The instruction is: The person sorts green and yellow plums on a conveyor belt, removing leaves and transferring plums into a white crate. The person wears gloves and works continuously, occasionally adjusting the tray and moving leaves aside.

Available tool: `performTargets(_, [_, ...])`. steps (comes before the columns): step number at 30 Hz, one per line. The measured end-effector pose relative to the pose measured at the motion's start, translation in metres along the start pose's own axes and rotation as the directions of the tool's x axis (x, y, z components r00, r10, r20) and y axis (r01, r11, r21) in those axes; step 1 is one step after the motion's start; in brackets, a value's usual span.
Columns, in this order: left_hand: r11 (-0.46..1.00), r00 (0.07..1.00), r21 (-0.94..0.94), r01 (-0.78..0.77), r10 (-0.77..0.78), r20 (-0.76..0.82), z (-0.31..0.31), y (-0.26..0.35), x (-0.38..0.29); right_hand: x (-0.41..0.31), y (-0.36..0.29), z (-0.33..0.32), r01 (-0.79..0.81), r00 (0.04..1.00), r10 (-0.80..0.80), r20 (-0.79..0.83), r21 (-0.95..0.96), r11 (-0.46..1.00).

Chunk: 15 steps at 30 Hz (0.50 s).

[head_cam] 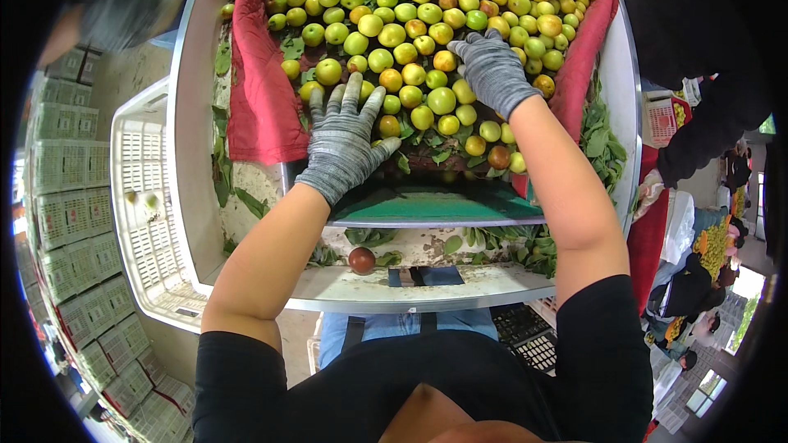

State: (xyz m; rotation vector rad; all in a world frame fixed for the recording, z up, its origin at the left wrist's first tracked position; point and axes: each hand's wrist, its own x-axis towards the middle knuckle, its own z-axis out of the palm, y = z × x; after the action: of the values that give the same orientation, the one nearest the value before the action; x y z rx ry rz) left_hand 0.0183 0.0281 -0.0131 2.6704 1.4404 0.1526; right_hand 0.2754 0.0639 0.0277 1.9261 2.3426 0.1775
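A broad layer of green, yellow and reddish round fruits, like jujubes (441, 100), lies between two red quilted cloth edges (261, 98). My left hand (348, 135), in a grey knit glove, rests with spread fingers at the near left of the fruits, fingertips touching some. My right hand (492, 71), gloved alike, lies palm down on the fruits further back to the right, fingers slightly bent. Neither hand visibly grips a fruit; what is under the palms is hidden. A green board (431, 202) slopes below the near edge of the fruits.
One dark brown fruit (362, 260) and loose leaves (535, 252) lie in the white trough's near end. A white plastic crate (148, 197) with a few fruits stands at left, beyond it stacked crates (74, 215). A blurred gloved hand (132, 15) and a dark sleeve (708, 129) belong to other people.
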Motion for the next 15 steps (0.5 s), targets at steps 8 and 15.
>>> performTargets(8, [0.991,0.997,-0.115,0.073,-0.072,0.011,0.002,0.000,0.001,0.066,0.030,0.002,-0.141,0.941,0.230,-0.250,0.327,0.935])
performTargets(15, [0.974,0.992,-0.195,0.114,-0.102,0.069,-0.003,-0.003,0.003,0.123,0.029,0.023,-0.124,0.992,0.122,0.029,0.105,0.987])
